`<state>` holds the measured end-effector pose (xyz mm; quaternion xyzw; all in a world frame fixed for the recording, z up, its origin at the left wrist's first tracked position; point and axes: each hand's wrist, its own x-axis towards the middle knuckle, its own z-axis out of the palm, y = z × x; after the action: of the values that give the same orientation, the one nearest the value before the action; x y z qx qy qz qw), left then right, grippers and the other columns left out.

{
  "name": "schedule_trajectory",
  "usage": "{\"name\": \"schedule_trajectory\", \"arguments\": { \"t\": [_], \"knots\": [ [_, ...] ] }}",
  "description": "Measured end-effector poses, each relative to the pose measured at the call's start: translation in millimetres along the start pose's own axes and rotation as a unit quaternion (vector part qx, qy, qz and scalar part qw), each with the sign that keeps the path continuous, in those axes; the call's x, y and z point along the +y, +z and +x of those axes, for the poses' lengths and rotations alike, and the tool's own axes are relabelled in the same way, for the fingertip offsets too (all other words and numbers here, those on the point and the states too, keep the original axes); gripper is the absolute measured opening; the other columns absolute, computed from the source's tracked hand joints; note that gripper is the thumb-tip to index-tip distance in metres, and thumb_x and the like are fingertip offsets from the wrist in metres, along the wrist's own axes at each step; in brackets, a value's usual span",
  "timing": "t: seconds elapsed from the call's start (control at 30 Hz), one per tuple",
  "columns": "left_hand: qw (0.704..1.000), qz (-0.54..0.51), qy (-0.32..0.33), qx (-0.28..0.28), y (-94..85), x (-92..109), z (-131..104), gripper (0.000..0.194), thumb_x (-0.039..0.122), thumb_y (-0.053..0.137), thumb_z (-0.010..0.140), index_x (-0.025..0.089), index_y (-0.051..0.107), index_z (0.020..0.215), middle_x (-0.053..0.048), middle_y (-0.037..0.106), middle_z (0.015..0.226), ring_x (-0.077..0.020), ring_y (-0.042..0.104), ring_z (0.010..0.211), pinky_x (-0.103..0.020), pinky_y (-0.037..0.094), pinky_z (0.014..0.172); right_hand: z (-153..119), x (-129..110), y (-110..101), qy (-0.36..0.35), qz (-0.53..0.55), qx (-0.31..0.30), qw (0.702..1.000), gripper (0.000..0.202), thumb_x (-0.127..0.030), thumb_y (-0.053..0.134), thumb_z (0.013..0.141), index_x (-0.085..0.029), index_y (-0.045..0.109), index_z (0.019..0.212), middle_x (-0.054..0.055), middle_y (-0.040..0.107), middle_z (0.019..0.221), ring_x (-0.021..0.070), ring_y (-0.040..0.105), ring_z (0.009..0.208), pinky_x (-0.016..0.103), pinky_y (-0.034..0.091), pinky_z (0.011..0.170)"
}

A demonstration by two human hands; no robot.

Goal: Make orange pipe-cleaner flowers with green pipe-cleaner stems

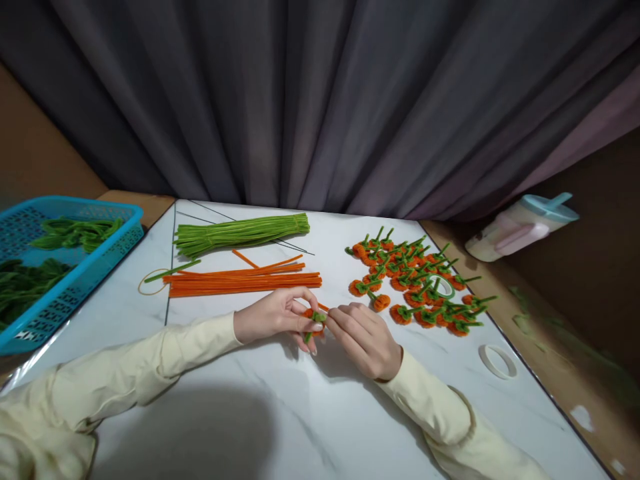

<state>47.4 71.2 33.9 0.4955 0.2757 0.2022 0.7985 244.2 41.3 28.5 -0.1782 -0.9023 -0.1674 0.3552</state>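
Near the middle of the white table, my left hand (281,315) grips a small orange and green pipe-cleaner piece (319,318) between thumb and fingers. My right hand (364,337) meets it from the right, its fingertips pinched at the piece's edge; a short orange end shows just above them. Behind my left hand lies a bundle of orange pipe cleaners (240,283), and farther back a thicker green bundle (245,233). Many finished-looking orange pieces with green stems (415,297) are spread to the right of my right hand.
A blue basket (70,300) with green fuzzy pieces stands at the left. A green-rimmed tape roll (440,287) lies among the orange pieces, a white ring (497,362) near the right edge. A cup with a blue lid (520,227) lies at the back right, before a grey curtain (300,100).
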Motion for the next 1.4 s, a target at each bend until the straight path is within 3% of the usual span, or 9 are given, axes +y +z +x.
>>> {"name": "schedule_trajectory", "arguments": {
  "t": [0.3,0.47,0.57,0.63,0.77,0.83,1.07,1.23,1.4],
  "knots": [
    [0.99,0.093,0.062,0.085,9.1,-6.3,-2.9,0.021,0.02,0.063,0.075,0.015,0.044,0.083,0.002,0.061,0.065,-0.0135,0.065,0.06,-0.025,0.052,0.058,6.0,-8.6,0.3,0.081,0.024,-0.021,0.996,0.022,-0.002,0.036,0.085,-0.006,0.057,0.091,0.015,0.064,0.076,0.02,0.052,0.068,0.033,0.042,0.056],
    [0.927,0.313,0.163,0.128,11.9,-10.3,-9.6,0.007,0.012,0.05,0.08,0.017,0.048,0.084,0.002,0.06,0.07,-0.0102,0.061,0.061,-0.02,0.049,0.057,10.7,-16.4,-3.6,0.227,0.126,-0.051,0.964,0.027,0.002,0.035,0.077,-0.012,0.058,0.08,0.009,0.061,0.071,0.0166,0.051,0.065,0.029,0.041,0.057],
    [0.831,0.481,0.249,0.128,11.8,-13.3,-14.4,0.007,0.014,0.044,0.086,0.017,0.05,0.089,0.0,0.061,0.075,-0.011,0.059,0.063,-0.021,0.046,0.058,14.5,-16.5,-6.5,0.368,0.245,-0.075,0.894,0.022,-0.003,0.04,0.074,-0.016,0.058,0.072,0.004,0.06,0.067,0.0131,0.052,0.061,0.024,0.041,0.056],
    [0.77,0.551,0.301,0.114,11.3,-15.8,-16.0,0.01,0.017,0.04,0.09,0.017,0.05,0.093,-0.003,0.062,0.079,-0.0125,0.059,0.066,-0.022,0.046,0.06,18.0,-13.7,-7.9,0.484,0.33,-0.114,0.802,0.016,-0.008,0.046,0.073,-0.017,0.058,0.066,0.0,0.058,0.059,0.0108,0.049,0.053,0.022,0.039,0.052],
    [0.738,0.586,0.327,0.069,9.0,-15.6,-14.6,0.016,0.019,0.035,0.093,0.015,0.05,0.097,-0.005,0.064,0.083,-0.0135,0.06,0.071,-0.022,0.046,0.064,21.6,-5.8,-7.1,0.592,0.469,-0.172,0.633,0.012,-0.02,0.054,0.071,-0.016,0.056,0.06,-0.002,0.054,0.052,0.0093,0.045,0.046,0.022,0.038,0.048],
    [0.768,0.576,0.274,0.063,7.0,-10.8,-13.1,0.016,0.022,0.039,0.093,0.016,0.048,0.103,-0.004,0.064,0.084,-0.0132,0.06,0.07,-0.022,0.045,0.062,20.4,-3.8,-5.2,0.592,0.449,-0.167,0.648,0.012,-0.019,0.054,0.071,-0.016,0.056,0.06,-0.002,0.053,0.052,0.0094,0.045,0.047,0.022,0.037,0.049],
    [0.803,0.571,0.145,0.09,5.1,16.8,-16.4,0.014,0.024,0.04,0.091,0.016,0.051,0.09,-0.001,0.058,0.074,-0.0126,0.056,0.065,-0.023,0.042,0.061,10.8,-11.2,2.7,0.457,0.254,-0.096,0.847,0.018,-0.008,0.045,0.076,-0.017,0.057,0.068,0.002,0.061,0.065,0.0119,0.052,0.059,0.022,0.038,0.056],
    [0.879,0.472,0.061,-0.029,5.1,39.4,-22.9,0.025,0.029,0.06,0.079,0.016,0.05,0.098,-0.003,0.06,0.086,-0.0125,0.059,0.076,-0.018,0.045,0.056,7.5,-11.8,5.6,0.423,0.229,-0.087,0.872,0.02,-0.004,0.042,0.076,-0.017,0.055,0.07,0.002,0.059,0.066,0.0118,0.052,0.059,0.021,0.038,0.055],
    [0.867,0.495,0.056,0.014,3.2,37.0,-18.6,0.024,0.032,0.034,0.093,0.016,0.051,0.087,-0.001,0.06,0.072,-0.0111,0.058,0.063,-0.021,0.044,0.059,7.8,-14.0,5.8,0.389,0.219,-0.08,0.891,0.021,-0.003,0.039,0.077,-0.018,0.053,0.072,0.002,0.058,0.066,0.0124,0.051,0.059,0.022,0.039,0.056]
  ]
}}
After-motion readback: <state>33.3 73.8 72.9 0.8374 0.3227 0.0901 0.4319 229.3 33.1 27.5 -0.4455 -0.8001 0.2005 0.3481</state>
